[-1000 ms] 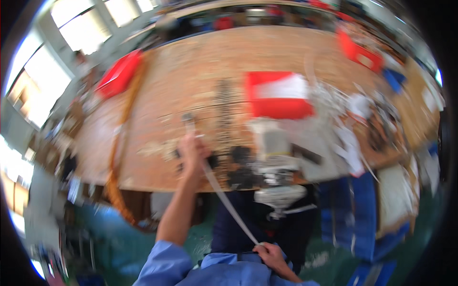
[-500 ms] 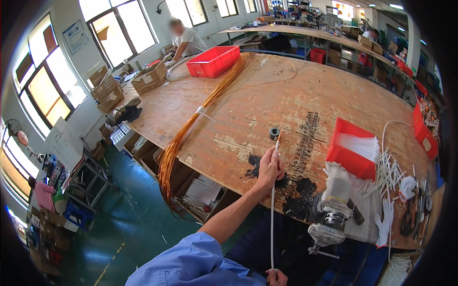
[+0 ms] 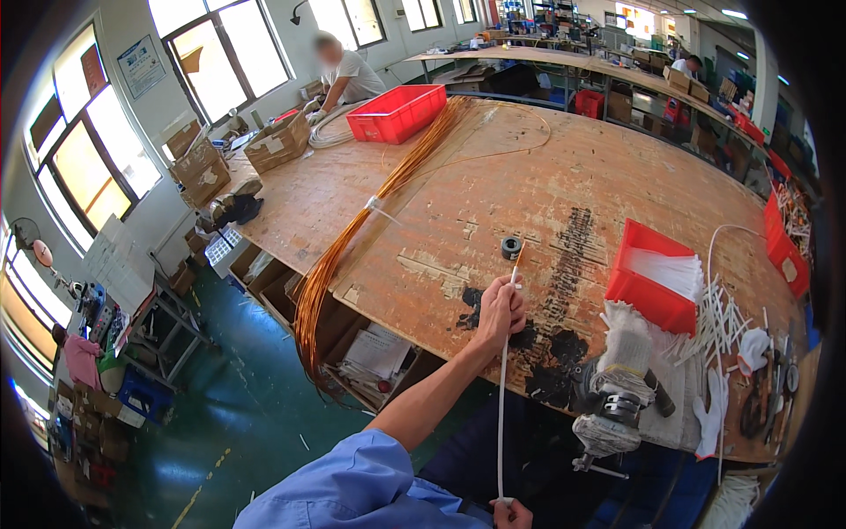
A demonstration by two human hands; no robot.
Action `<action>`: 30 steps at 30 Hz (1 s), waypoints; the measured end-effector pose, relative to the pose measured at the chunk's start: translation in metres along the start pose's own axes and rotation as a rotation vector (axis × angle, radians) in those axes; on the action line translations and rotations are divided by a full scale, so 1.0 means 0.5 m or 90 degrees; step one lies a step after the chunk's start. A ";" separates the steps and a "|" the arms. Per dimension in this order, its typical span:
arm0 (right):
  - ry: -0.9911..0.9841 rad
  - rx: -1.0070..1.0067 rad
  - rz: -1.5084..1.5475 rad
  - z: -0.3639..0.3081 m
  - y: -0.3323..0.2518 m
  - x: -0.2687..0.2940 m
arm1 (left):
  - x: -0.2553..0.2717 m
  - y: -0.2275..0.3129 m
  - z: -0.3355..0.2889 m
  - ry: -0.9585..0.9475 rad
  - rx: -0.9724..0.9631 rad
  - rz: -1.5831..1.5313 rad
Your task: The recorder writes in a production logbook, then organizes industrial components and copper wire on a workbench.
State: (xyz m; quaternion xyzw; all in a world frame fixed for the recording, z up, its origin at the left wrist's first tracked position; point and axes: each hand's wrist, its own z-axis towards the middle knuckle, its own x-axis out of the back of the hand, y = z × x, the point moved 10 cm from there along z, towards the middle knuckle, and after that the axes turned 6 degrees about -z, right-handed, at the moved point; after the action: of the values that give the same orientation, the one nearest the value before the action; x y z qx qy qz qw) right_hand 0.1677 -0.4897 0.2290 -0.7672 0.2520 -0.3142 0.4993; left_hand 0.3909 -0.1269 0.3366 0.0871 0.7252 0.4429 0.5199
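My left hand (image 3: 500,312) is closed round the upper part of a thin white tube (image 3: 503,397), above the near edge of the table. Orange-brown wire (image 3: 521,253) pokes out of the tube's far end, close beside a small dark ring (image 3: 510,248) lying on the wood. The tube runs down toward me to my right hand (image 3: 512,514), whose fingers pinch it low in the picture, partly cut off by the lower edge. A long bundle of copper-coloured wires (image 3: 352,231), bound with a white tie, lies to the left and hangs over the table edge.
A cloth-wrapped vise (image 3: 612,397) is fixed at the table's near edge, right of my hands. Beyond it are a red bin of white tubes (image 3: 656,273), loose tubes, gloves (image 3: 710,410) and hand tools. Another red bin (image 3: 397,115) and a person (image 3: 348,75) are at the far left.
The whole view has shifted slightly. The fingers of my left hand have moved a little on the tube, and the wire tip sits slightly nearer to me; both hands still hold the tube.
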 end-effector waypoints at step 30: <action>0.084 -0.072 0.102 -0.022 0.039 0.022 | 0.005 0.006 0.001 -0.006 0.010 -0.089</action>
State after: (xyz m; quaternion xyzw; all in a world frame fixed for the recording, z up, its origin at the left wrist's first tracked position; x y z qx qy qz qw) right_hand 0.1658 -0.5114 0.2168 -0.7489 0.3622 -0.3086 0.4612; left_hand 0.3893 -0.1232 0.3371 0.0423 0.7304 0.3991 0.5527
